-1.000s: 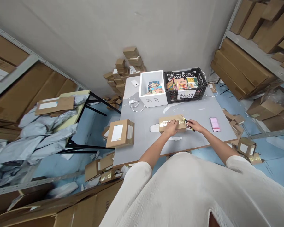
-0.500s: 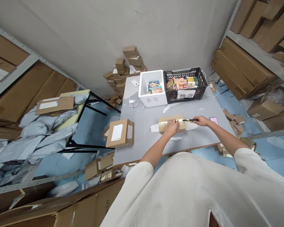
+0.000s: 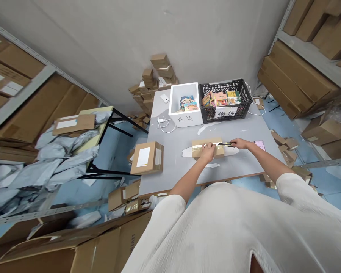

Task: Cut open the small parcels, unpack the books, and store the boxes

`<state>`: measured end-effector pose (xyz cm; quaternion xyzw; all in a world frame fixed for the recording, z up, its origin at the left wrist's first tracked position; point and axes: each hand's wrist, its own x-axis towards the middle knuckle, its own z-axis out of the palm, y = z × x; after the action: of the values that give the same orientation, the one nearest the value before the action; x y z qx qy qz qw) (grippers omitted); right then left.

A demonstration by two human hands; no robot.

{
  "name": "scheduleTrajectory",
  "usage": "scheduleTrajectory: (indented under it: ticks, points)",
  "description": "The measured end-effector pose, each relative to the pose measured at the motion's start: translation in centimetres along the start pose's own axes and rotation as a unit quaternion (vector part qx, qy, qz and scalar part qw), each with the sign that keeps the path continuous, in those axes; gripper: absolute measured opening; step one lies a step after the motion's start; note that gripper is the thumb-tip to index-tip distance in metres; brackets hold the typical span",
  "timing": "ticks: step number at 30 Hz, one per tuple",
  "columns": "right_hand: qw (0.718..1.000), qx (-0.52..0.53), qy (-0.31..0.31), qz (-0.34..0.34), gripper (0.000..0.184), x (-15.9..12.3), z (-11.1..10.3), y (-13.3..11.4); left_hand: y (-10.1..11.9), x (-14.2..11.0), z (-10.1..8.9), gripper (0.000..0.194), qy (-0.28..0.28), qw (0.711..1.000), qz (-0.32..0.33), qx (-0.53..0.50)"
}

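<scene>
A small taped cardboard box (image 3: 197, 151) lies on the grey table near its front edge. My left hand (image 3: 208, 152) presses on top of it, fingers curled over and gripping it. In my right hand (image 3: 238, 143) is a yellow-and-black utility knife (image 3: 229, 144), held level with its front end at the box's right end, by the tape strip. The blade tip is too small to make out. White paper (image 3: 231, 151) sticks out from under the box on both sides.
On the table (image 3: 170, 178) stand a white foam box (image 3: 185, 120) and a black crate (image 3: 226, 118), both with books. A larger carton (image 3: 147, 158) sits at the left edge, a pink-screened phone (image 3: 260, 145) at the right. Parcels pile on the side table (image 3: 95, 142); cartons litter the floor.
My right hand has swung the knife from a slant beside the box to level against its right end. My left hand stays on the box. The view has shifted slightly.
</scene>
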<state>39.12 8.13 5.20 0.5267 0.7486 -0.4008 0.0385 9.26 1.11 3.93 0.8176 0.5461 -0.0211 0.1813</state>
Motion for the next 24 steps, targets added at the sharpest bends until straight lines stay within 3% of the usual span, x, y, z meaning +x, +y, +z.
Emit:
scheduleTrajectory:
  ticks: [3,11,15,18,24]
  points:
    - [0.996,0.065,-0.053,0.034,0.034,-1.1,0.2,0.6,-0.1,0.2,-0.1,0.068,-0.003,1.0,0.0,-0.001]
    - [0.983,0.159,-0.083,0.048,0.034,-4.0,1.5,1.5,-0.2,0.0,-0.7,0.068,-0.006,1.0,0.007,-0.016]
    - [0.967,0.243,-0.02,0.072,0.038,-5.3,1.8,1.8,-0.4,-0.3,-1.0,0.08,0.022,0.999,0.013,-0.048]
    - [0.958,0.277,0.021,0.066,0.037,-5.8,2.1,1.9,-0.5,-0.2,-1.2,0.069,0.061,0.996,-0.002,-0.069]
    - [0.982,0.161,0.103,0.003,0.042,-5.9,2.8,0.3,-0.8,1.3,-1.5,0.058,0.101,0.991,-0.037,-0.075]
